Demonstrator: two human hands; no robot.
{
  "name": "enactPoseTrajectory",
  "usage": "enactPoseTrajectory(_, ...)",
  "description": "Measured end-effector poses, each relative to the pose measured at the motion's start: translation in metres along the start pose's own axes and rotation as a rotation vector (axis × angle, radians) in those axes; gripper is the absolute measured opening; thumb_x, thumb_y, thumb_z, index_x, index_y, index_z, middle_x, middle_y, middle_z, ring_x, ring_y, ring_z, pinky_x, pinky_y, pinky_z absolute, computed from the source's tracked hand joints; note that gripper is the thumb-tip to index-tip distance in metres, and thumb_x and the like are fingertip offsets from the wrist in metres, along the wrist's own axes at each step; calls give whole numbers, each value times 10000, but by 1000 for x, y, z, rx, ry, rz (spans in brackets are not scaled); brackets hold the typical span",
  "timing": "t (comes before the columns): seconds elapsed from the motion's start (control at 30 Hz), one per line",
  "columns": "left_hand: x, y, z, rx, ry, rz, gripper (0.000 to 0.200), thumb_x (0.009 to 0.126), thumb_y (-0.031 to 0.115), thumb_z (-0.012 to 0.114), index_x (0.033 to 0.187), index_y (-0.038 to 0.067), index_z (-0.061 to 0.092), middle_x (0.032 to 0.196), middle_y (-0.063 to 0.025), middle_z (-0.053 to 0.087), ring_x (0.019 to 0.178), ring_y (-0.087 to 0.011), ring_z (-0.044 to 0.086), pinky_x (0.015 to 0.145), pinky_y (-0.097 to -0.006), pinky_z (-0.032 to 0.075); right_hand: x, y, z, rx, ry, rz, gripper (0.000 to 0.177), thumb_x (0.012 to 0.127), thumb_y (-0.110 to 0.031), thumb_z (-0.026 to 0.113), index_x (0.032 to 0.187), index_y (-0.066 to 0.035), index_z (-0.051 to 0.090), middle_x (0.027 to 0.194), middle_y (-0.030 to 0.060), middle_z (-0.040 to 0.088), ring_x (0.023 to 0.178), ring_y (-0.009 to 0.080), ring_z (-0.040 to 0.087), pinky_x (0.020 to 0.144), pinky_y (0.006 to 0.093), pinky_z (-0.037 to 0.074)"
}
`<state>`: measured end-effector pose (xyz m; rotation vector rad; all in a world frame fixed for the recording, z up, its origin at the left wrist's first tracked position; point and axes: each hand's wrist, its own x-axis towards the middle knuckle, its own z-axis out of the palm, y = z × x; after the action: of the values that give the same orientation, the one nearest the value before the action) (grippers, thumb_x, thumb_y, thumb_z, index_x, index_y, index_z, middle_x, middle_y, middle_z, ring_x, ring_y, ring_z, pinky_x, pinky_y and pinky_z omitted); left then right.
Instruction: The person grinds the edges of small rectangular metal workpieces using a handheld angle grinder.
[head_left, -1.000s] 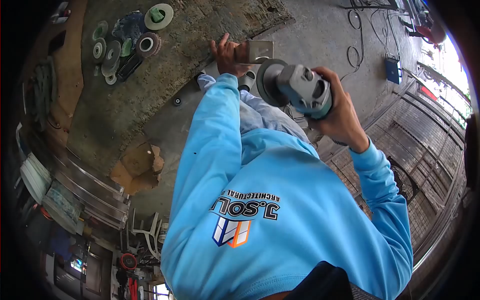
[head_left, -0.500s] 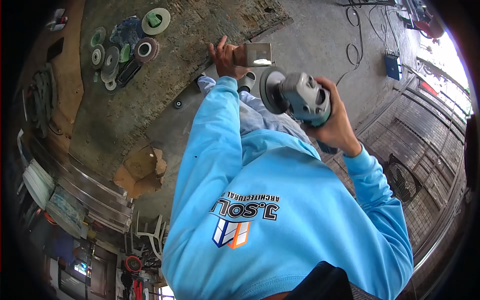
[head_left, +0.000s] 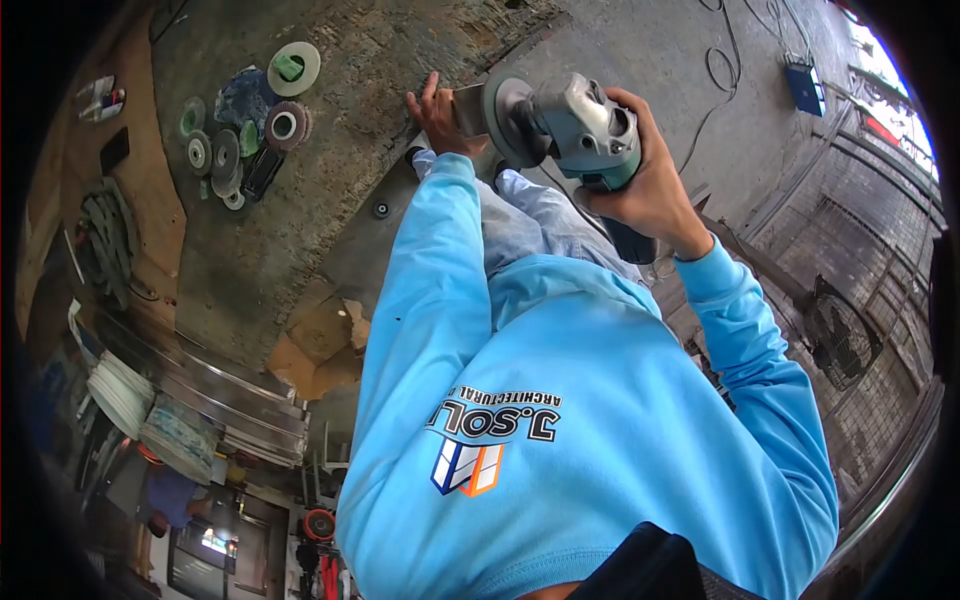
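My right hand is wrapped around the body of an angle grinder, whose round disc faces left. At the workbench edge, my left hand steadies a short, shiny metal piece, fingers partly spread along its side. The grinder's disc overlaps the right end of that piece in this view and hides part of it. Left of my left hand, several discs and flap wheels lie on the workbench, among them a brown flap wheel and a pale disc with a green scrap on it.
A blue crumpled cloth lies among the discs. Below the bench is a torn cardboard box. To the right are a blue box with cables on the floor, a fan and a mesh gate. Another person is at lower left.
The grinder has moved left and up with my right hand, bringing its disc over the metal piece. My left hand keeps its hold on the piece; the camera view has shifted slightly.
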<state>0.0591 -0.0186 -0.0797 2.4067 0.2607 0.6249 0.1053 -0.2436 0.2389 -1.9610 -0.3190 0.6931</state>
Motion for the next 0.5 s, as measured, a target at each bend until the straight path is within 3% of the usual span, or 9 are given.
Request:
enactPoseTrajectory(0.17,-10,-13,10,-136,-175,-198,557,560,437,946,1001,214,689,1056,-10,609,1469,-355,473,1264,-719,126,-37,0,-1,21,-52,41,1047,603,-29,884,1539,-88,418,1355,101,575,1283,236,558,1139,353,410)
enactPoseTrajectory(0.2,-8,-15,8,20,-108,-15,531,582,470,932,987,223,694,1051,-4,617,1463,-357,480,1261,-727,119,-44,-1,-1,-2,-59,32,1003,610,-41,875,1511,-77,436,1321,115,611,1253,255,603,1108,352,443)
enactPoseTrajectory(0.3,-2,-8,7,-24,43,66,508,591,474,926,976,229,702,1041,5,625,1461,-357,483,1263,-725,110,-54,-1,0,7,-63,49,956,619,-52,867,1484,-67,460,1284,130,646,1231,268,646,1077,352,475)
enactPoseTrajectory(0.33,-5,-8,7,-22,36,71,508,591,474,926,976,229,702,1041,5,625,1461,-357,483,1263,-725,110,-53,0,1,33,-33,38,955,620,-51,867,1485,-70,462,1280,136,650,1225,269,651,1077,354,477)
enactPoseTrajectory(0.4,-12,-9,6,-171,-48,-136,449,621,454,930,959,247,721,1048,37,641,1459,-333,491,1272,-714,117,-50,4,4,71,13,37,953,622,-56,868,1485,-78,463,1283,153,656,1220,279,659,1078,367,483)
enactPoseTrajectory(0.5,3,10,-9,-101,-13,-75,353,686,417,923,945,265,737,1054,72,651,1466,-295,487,1285,-698,124,-32,3,4,60,0,-5,956,619,-60,867,1485,-74,461,1284,154,660,1217,296,662,1074,375,489)
